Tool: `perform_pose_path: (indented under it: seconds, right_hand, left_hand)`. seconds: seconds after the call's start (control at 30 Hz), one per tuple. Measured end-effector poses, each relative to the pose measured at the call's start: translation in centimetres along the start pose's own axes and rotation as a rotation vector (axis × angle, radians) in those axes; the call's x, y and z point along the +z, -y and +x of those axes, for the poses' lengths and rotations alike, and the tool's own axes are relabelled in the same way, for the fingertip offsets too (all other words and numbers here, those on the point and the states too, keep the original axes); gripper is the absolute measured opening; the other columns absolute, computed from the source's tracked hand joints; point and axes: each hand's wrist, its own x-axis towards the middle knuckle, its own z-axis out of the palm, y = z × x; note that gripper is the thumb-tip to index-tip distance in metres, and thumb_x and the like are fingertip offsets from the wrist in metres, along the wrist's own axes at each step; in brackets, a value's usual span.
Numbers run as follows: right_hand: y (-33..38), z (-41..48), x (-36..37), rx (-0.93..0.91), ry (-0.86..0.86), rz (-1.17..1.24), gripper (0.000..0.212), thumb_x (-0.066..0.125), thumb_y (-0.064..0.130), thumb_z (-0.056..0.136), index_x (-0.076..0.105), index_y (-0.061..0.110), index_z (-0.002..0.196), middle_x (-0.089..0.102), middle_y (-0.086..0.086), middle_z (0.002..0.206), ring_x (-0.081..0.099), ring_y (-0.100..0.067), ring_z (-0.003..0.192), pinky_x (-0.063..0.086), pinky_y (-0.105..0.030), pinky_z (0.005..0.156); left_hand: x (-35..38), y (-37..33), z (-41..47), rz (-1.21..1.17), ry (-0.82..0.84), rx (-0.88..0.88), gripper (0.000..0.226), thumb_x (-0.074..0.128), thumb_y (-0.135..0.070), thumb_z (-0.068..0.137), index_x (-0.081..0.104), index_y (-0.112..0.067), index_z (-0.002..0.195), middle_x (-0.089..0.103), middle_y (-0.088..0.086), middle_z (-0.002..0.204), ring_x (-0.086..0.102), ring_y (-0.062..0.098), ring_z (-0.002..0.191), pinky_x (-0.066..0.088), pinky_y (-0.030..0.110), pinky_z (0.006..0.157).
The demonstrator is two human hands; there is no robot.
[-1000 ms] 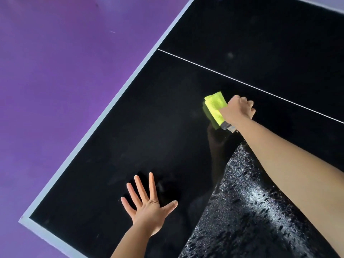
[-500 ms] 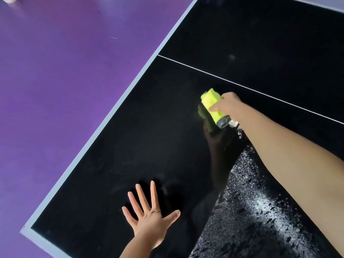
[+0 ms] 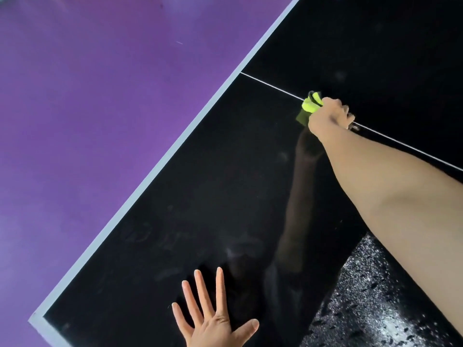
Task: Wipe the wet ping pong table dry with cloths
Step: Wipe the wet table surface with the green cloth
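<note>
On the table [image 3: 200, 196], the left hand [image 3: 213, 319] lies flat with fingers spread near the corner. Farther in, the right hand [image 3: 328, 116] grips a yellow cloth [image 3: 310, 105] at the white line [image 3: 270, 85]. Around the left hand the surface looks dry; droplets [image 3: 375, 296] remain beside the right forearm.

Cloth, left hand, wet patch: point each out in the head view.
cloth [image 3: 310, 106], head view, on its yellow bunched end beyond the knuckles
left hand [image 3: 213, 326], head view, on its back
wet patch [image 3: 375, 304], head view, on the beaded water
</note>
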Motion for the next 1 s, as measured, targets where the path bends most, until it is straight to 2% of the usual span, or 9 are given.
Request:
perform_pose_path:
  seconds: [0.13, 0.23, 0.33, 0.4, 0.6, 0.7, 0.83, 0.9, 1.0]
  right_hand:
    - [4.5, -4.1, 1.4, -0.197, 0.101, 0.182, 0.016, 0.053, 0.022, 0.087, 0.062, 0.023, 0.074, 0.064, -0.008, 0.105, 0.056, -0.034, 0.11, 0.046, -0.04, 0.096]
    - [5.5, -8.3, 2.6, -0.323, 0.186, 0.227, 0.034, 0.064, 0.045, 0.084, 0.059, 0.02, 0.062, 0.064, 0.0, 0.074, 0.067, -0.025, 0.082, 0.051, -0.029, 0.069]
    - [2.3, -14.5, 4.6, -0.567, 0.269, 0.335, 0.016, 0.066, 0.016, 0.085, 0.079, 0.026, 0.082, 0.069, 0.0, 0.092, 0.062, -0.022, 0.096, 0.048, -0.035, 0.088]
    - [-1.0, -18.8, 5.8, -0.686, 0.318, 0.364, 0.036, 0.063, -0.001, 0.081, 0.081, 0.024, 0.099, 0.064, 0.001, 0.108, 0.052, -0.021, 0.109, 0.036, -0.037, 0.104]
    - [-9.9, -28.0, 6.5, -0.777, 0.381, 0.392, 0.043, 0.065, 0.0, 0.075, 0.08, 0.033, 0.098, 0.061, 0.013, 0.101, 0.048, -0.014, 0.106, 0.024, -0.03, 0.098]
    - [-12.1, -31.2, 4.3, -0.765, 0.543, 0.273, 0.047, 0.058, 0.003, 0.074, 0.079, 0.033, 0.102, 0.053, 0.022, 0.1, 0.043, -0.01, 0.108, 0.02, -0.022, 0.097]
    - [-13.2, -30.0, -1.7, -0.738, 0.831, 0.153, 0.041, 0.056, 0.002, 0.081, 0.077, 0.027, 0.106, 0.063, 0.014, 0.106, 0.051, -0.01, 0.105, 0.035, -0.03, 0.1]
    - [-14.4, -26.0, -4.7, -0.584, 0.718, 0.211, 0.034, 0.058, -0.002, 0.08, 0.076, 0.018, 0.101, 0.066, 0.004, 0.103, 0.058, -0.015, 0.099, 0.046, -0.037, 0.093]
    - [-17.6, -17.6, -7.4, -0.396, 0.235, 0.253, 0.022, 0.059, 0.002, 0.076, 0.074, 0.004, 0.091, 0.065, -0.011, 0.09, 0.06, -0.022, 0.084, 0.051, -0.038, 0.071]
  left_hand:
    - [0.1, 0.3, 0.1, 0.029, 0.015, 0.053, 0.129, 0.04, -0.098, 0.047, 0.038, -0.026, 0.155, 0.033, 0.019, 0.159, 0.015, 0.036, 0.149, 0.003, 0.052, 0.115]
    - [-0.4, 0.3, -0.5, 0.061, 0.056, 0.048, 0.127, 0.038, -0.097, 0.052, 0.03, -0.028, 0.158, 0.027, 0.019, 0.162, 0.012, 0.035, 0.149, 0.004, 0.052, 0.114]
    - [-2.0, -0.5, -1.1, 0.013, 0.079, 0.014, 0.117, 0.043, -0.09, 0.07, -0.031, -0.046, 0.149, -0.039, 0.008, 0.159, -0.044, 0.027, 0.141, -0.015, 0.055, 0.117]
    - [-2.3, -0.5, -1.3, -0.066, 0.19, -0.021, 0.116, 0.043, -0.085, 0.079, -0.054, -0.047, 0.128, -0.067, -0.001, 0.132, -0.063, 0.024, 0.12, -0.027, 0.057, 0.113]
    - [-2.4, -0.3, -1.8, -0.097, 0.223, 0.026, 0.111, 0.043, -0.084, 0.083, -0.051, -0.049, 0.13, -0.07, -0.006, 0.128, -0.062, 0.024, 0.123, -0.032, 0.056, 0.11]
    - [-2.5, -0.2, -1.8, -0.091, 0.232, 0.031, 0.112, 0.043, -0.085, 0.082, -0.048, -0.048, 0.135, -0.068, -0.005, 0.129, -0.06, 0.025, 0.125, -0.031, 0.057, 0.11]
    - [-2.9, -0.2, -1.5, -0.083, 0.216, 0.012, 0.112, 0.043, -0.086, 0.081, -0.046, -0.047, 0.137, -0.064, -0.003, 0.134, -0.055, 0.028, 0.131, -0.029, 0.057, 0.112]
    - [-2.9, -0.4, -1.6, -0.086, 0.228, 0.005, 0.113, 0.044, -0.087, 0.08, -0.044, -0.048, 0.138, -0.059, -0.001, 0.141, -0.052, 0.028, 0.134, -0.027, 0.057, 0.113]
    - [-2.4, -0.5, -1.8, -0.084, 0.22, 0.0, 0.113, 0.045, -0.087, 0.079, -0.042, -0.048, 0.14, -0.055, 0.0, 0.146, -0.049, 0.029, 0.137, -0.025, 0.057, 0.114]
